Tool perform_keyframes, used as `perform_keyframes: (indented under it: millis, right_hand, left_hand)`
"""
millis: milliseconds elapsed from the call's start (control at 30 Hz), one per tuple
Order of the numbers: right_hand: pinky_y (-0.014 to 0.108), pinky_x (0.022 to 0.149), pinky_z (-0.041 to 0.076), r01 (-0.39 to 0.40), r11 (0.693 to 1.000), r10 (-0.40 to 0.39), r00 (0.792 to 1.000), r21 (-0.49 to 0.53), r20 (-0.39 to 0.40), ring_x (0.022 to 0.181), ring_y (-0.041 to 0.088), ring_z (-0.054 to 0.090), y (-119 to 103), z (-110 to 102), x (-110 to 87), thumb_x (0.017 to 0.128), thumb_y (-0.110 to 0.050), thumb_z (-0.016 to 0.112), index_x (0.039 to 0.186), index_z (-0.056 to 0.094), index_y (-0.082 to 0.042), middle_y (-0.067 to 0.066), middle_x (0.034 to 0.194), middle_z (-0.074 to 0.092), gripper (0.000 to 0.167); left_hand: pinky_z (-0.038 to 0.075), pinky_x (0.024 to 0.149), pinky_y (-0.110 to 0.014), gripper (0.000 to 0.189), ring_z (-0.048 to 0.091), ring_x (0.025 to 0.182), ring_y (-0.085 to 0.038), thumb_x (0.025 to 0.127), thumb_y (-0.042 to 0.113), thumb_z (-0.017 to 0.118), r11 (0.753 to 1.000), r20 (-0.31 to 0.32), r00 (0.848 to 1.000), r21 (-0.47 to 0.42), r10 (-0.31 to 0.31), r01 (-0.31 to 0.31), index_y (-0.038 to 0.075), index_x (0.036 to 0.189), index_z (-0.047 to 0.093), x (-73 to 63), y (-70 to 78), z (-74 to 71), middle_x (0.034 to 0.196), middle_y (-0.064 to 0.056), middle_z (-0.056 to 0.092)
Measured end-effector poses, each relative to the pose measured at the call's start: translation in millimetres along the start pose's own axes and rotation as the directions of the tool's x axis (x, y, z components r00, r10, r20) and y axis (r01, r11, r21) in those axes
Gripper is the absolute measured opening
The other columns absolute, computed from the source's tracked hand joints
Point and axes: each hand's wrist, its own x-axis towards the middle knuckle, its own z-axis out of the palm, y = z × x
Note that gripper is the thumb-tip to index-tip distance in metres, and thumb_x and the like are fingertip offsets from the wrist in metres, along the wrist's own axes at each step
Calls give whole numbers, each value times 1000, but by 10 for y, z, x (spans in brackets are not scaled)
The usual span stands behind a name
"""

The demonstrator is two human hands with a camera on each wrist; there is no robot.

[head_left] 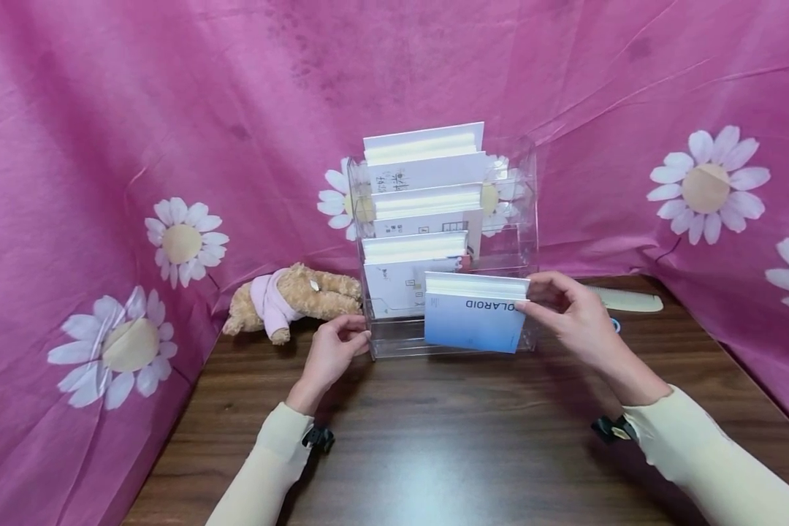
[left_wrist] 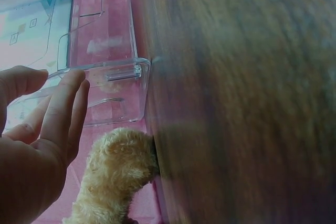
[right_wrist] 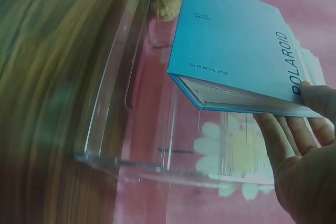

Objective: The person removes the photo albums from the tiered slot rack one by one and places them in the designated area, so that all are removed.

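My right hand [head_left: 575, 314] pinches a blue photo album [head_left: 473, 321] marked POLAROID by its side edge, thumb on the cover and fingers behind. In the right wrist view the album [right_wrist: 226, 45] is tilted above the lowest tier of a clear plastic rack [right_wrist: 139, 166], its page edges showing. Beside the rack's left side, my left hand [head_left: 335, 351] touches the clear wall with fairly straight fingers [left_wrist: 62, 108]. Several white albums [head_left: 410, 285] stand in the rack's stepped tiers, up to the top album [head_left: 424, 142].
A plush bear [head_left: 289, 296] in a pink top lies left of the rack, its leg close to my left hand. On the right, behind my right hand, are a pale comb [head_left: 631, 300] and a partly hidden blue ring-shaped item [head_left: 616, 326]. Pink flowered cloth [head_left: 269, 131] surrounds the wooden table [head_left: 381, 438].
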Motion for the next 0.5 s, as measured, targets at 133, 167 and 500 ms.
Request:
perform_keyframes:
  millis: [133, 167, 500]
  right_hand:
    - [7, 71, 57, 12, 1000, -13, 999, -19, -35, 87, -8, 69, 39, -150, -93, 99, -8, 86, 127, 74, -5, -26, 99, 73, 31]
    - [7, 70, 57, 10, 1000, -11, 999, -28, -43, 86, -8, 69, 48, -189, -122, 99, -9, 86, 126, 74, -5, -27, 99, 73, 31]
    - [8, 63, 52, -17, 994, 7, 995, -105, -102, 81, -9, 65, 126, -535, -320, 95, -6, 89, 123, 74, -7, -29, 95, 72, 32]
  left_hand:
    - [74, 83, -26, 28, 76, 93, -18, 100, -6, 76, 1000, 1, 1000, -3, -2, 2, -11, 128, 75, 7, 4, 16, 115, -29, 77]
    - [74, 83, -26, 28, 75, 92, -17, 101, -6, 75, 1000, 4, 1000, -2, 0, 0, -11, 128, 75, 7, 7, 21, 116, -29, 76]
    - [74, 82, -26, 28, 75, 91, -15, 101, -5, 76, 1000, -5, 1000, 27, 10, -10, -10, 128, 76, -9, 1, 13, 117, -30, 77]
